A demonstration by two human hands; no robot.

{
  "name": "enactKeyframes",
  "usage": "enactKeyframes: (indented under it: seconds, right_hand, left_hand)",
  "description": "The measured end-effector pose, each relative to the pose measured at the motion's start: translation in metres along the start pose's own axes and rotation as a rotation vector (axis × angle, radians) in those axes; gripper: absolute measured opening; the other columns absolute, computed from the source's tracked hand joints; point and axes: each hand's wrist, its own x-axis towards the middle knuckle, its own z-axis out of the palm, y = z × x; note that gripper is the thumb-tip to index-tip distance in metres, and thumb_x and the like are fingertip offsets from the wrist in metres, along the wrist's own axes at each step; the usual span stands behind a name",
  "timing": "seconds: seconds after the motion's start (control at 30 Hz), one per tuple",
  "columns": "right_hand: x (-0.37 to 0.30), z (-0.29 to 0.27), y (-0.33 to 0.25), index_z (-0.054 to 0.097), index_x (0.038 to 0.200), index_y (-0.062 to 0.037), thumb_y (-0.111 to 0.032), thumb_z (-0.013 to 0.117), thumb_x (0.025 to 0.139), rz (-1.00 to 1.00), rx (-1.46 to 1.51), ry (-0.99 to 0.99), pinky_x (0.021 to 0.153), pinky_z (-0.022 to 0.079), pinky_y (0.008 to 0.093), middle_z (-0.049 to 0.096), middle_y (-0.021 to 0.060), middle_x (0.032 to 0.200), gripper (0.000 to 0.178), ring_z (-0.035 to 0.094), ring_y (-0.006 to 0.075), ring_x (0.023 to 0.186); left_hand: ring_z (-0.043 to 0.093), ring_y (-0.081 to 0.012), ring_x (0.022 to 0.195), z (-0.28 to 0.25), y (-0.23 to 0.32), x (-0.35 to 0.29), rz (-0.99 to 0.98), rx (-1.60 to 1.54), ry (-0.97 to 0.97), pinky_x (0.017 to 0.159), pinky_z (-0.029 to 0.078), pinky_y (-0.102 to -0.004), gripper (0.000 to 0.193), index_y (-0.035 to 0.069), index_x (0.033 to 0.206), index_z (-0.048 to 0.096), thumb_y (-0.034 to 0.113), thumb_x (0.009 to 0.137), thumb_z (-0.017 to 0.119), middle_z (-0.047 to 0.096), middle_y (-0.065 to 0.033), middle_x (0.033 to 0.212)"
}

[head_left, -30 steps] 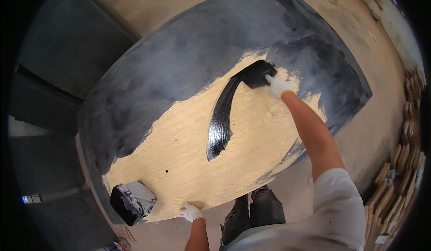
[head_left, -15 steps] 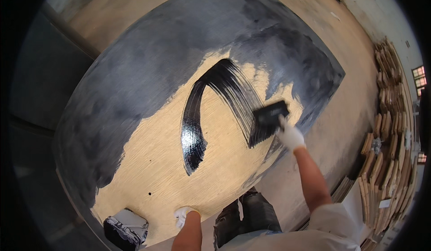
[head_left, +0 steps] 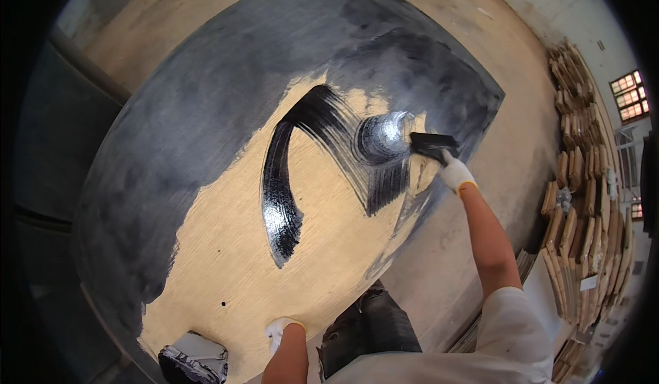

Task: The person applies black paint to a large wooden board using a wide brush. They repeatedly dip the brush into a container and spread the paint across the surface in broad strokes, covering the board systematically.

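A large wooden sheet (head_left: 226,226) lies in front of me, pale yellow in its middle and near part, coated dark grey to black on its far and left parts. My right hand (head_left: 456,172), in a white glove, is closed around a wide black paint brush (head_left: 434,143) touching the sheet's right side. A glossy black streak (head_left: 280,198) arches across the bare wood, with a wet curved patch (head_left: 382,137) beside the brush. My left hand (head_left: 280,332), also gloved, rests on the sheet near its front edge; its fingers are hardly visible.
A paint-smeared container (head_left: 194,356) stands on the sheet's near left corner, left of my left hand. Stacks of brown boards (head_left: 583,226) line the wall at right. Dark panels (head_left: 51,137) stand on the left. Concrete floor (head_left: 446,260) shows beyond the sheet's right edge.
My right hand has swept the brush a little up and to the right. A fresh glossy black curve now shows left of it. The left hand stays in place on the sheet.
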Motion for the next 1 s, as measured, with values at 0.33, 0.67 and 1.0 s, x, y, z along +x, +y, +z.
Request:
enactKeyframes:
  seconds: [0.33,0.67,1.0]
  right_hand:
    - [0.034,-0.010,0.023,0.042,0.151,-0.0140,-0.018,0.055,0.089,-0.126,-0.121,0.026,0.090,0.052,0.0476,0.067,0.0261,0.117,0.064,0.065,0.0438,0.107]
    - [-0.003,-0.006,0.042,0.038,0.153,-0.0236,-0.022,0.057,0.091,-0.169,-0.215,-0.155,0.095,0.050,0.0472,0.067,0.0248,0.120,0.065,0.063,0.0431,0.112]
    - [0.046,-0.007,0.005,0.040,0.153,-0.0230,-0.020,0.055,0.090,-0.326,-0.196,-0.117,0.094,0.051,0.0473,0.067,0.0233,0.123,0.064,0.064,0.0408,0.113]
  left_hand:
    - [0.040,-0.0165,0.140,-0.004,0.002,0.000,0.139,0.179,-0.081,0.114,0.030,-0.0458,0.063,0.020,0.152,0.039,0.055,0.100,0.032,0.043,0.0055,0.155]
    - [0.033,-0.0176,0.146,-0.020,-0.003,0.008,0.210,0.473,-0.096,0.116,0.027,-0.0485,0.066,0.026,0.156,0.034,0.060,0.100,0.031,0.038,0.0098,0.160]
    - [0.041,-0.0183,0.142,-0.042,0.006,0.009,0.717,2.285,0.015,0.107,0.040,-0.0497,0.072,0.032,0.157,0.035,0.063,0.094,0.051,0.044,0.0128,0.156]
